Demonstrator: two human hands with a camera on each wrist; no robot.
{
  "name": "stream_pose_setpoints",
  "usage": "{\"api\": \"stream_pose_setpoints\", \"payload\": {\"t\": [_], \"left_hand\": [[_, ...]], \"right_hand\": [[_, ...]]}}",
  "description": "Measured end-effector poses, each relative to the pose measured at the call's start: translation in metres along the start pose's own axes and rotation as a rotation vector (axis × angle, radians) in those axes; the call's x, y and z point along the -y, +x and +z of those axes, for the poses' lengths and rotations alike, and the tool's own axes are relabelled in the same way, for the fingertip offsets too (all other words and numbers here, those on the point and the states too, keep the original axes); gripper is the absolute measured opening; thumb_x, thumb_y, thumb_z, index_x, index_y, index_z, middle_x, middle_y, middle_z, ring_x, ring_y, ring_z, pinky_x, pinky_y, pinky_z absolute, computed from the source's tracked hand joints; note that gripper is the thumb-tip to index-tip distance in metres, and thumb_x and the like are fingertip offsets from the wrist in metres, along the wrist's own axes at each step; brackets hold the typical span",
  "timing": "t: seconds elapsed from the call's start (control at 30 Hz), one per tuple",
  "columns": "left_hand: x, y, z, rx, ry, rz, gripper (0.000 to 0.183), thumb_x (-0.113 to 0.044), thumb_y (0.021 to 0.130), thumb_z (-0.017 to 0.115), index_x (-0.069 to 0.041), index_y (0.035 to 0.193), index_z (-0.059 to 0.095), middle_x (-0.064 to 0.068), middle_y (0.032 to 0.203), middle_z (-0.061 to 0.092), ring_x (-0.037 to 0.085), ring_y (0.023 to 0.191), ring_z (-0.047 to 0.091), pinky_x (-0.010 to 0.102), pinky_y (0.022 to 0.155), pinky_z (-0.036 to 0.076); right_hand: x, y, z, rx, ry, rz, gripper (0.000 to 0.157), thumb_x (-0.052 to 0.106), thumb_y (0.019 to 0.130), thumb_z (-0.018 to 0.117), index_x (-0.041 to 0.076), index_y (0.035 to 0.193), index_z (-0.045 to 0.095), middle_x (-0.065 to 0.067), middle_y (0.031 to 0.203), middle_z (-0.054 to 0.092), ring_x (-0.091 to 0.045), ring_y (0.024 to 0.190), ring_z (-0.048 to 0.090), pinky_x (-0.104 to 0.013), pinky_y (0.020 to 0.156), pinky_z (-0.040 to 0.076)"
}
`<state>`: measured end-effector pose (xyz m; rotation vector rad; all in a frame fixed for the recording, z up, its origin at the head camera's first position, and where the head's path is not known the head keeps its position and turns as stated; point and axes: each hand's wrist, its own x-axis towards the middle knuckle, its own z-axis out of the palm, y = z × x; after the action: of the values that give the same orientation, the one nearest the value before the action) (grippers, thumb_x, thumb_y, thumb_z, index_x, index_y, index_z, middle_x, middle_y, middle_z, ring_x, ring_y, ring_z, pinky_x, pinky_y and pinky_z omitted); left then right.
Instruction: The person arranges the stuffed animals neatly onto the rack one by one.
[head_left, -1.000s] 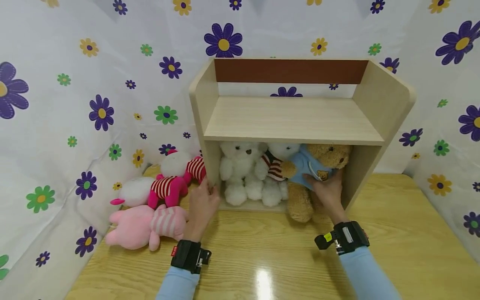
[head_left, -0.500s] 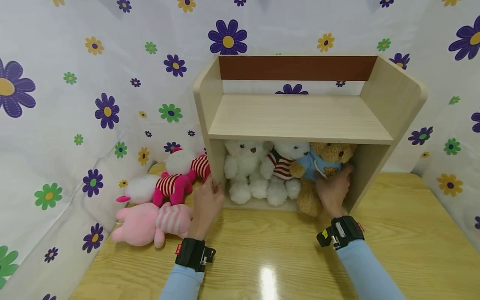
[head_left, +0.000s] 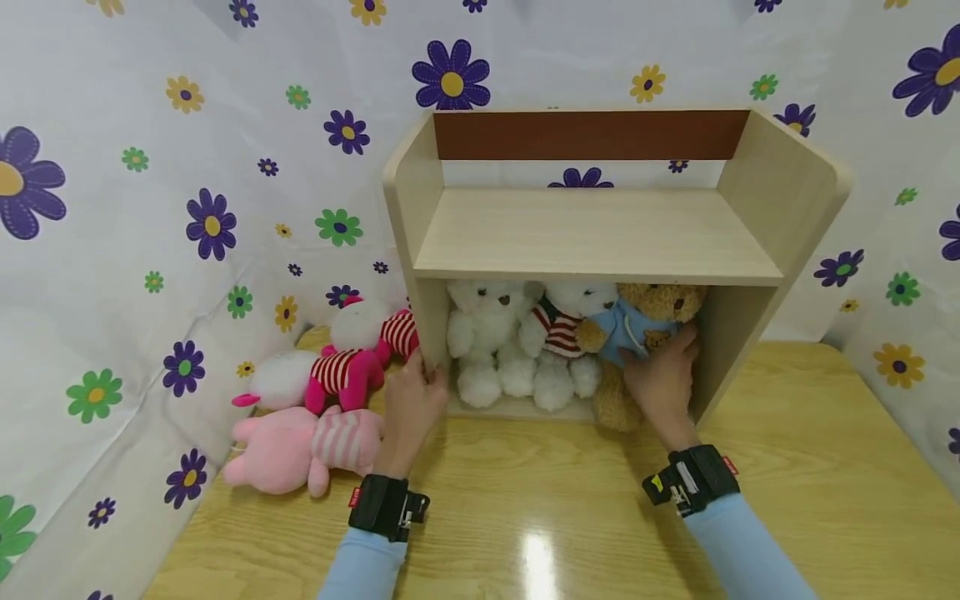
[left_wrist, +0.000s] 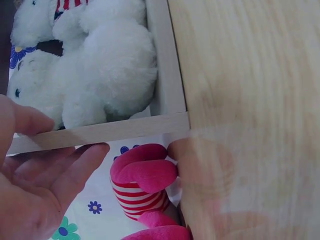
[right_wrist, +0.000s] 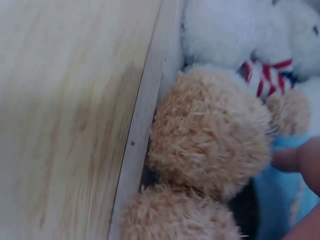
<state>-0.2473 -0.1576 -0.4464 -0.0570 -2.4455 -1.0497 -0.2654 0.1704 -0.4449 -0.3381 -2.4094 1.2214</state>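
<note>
- Brown bear (head_left: pixel 624 327) sits deeper than a second ago, at lower right inside shelf unit (head_left: pixel 600 232).
- Right hand (head_left: pixel 663 379) grips its front, likely seating it.
- Left hand (head_left: pixel 411 408) pinches left panel (left_wrist: pixel 135 128), probably bracing.

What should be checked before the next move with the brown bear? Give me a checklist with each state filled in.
1. Left hand has hold of the shelf: ok; thumb inside, fingers outside the left side panel.
2. Right hand touches the brown bear: ok; it is at the bear's front.
3. Bear's foot behind the shelf's front edge: not ok; it overlaps that edge in the head view.
4. Plain white bear and striped-shirt bear sitting upright: ok.
5. Brown bear's back supported: cannot tell; its back is hidden.
</note>
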Motion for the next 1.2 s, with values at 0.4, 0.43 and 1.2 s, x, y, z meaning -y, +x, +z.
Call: {"api": "stream_pose_setpoints", "payload": {"t": [0.4, 0.43, 1.2], "left_hand": [[-0.006, 0.012, -0.004, -0.029, -0.008, 0.029, 0.026, -0.013, 0.096, 0.063, 0.004, 0.116, 0.060, 0.029, 0.077, 0.068, 0.040, 0.066, 0.067, 0.052, 0.060, 0.055], [-0.006, 0.011, -0.004, -0.028, -0.004, 0.036, 0.025, -0.012, 0.096, 0.063, 0.004, 0.115, 0.059, 0.026, 0.072, 0.066, 0.035, 0.060, 0.063, 0.047, 0.055, 0.052], [-0.006, 0.010, -0.001, 0.000, -0.003, -0.003, 0.014, -0.014, 0.095, 0.061, -0.001, 0.090, 0.057, 0.016, 0.064, 0.060, 0.025, 0.058, 0.054, 0.039, 0.051, 0.045]], "right_hand": [[-0.011, -0.067, -0.017, 0.068, -0.476, -0.464, 0.068, 0.026, 0.083, 0.084, 0.007, 0.141, 0.054, -0.040, 0.146, 0.039, -0.066, 0.115, 0.052, -0.072, 0.069, 0.052], [-0.012, -0.069, -0.018, 0.071, -0.487, -0.493, 0.059, 0.024, 0.084, 0.085, 0.008, 0.135, 0.059, -0.038, 0.143, 0.043, -0.066, 0.114, 0.054, -0.071, 0.067, 0.053], [-0.029, -0.039, -0.009, -0.014, -0.599, -0.589, 0.011, 0.009, 0.087, 0.077, 0.011, 0.096, 0.073, -0.017, 0.088, 0.073, -0.046, 0.085, 0.067, -0.056, 0.051, 0.050]]}}
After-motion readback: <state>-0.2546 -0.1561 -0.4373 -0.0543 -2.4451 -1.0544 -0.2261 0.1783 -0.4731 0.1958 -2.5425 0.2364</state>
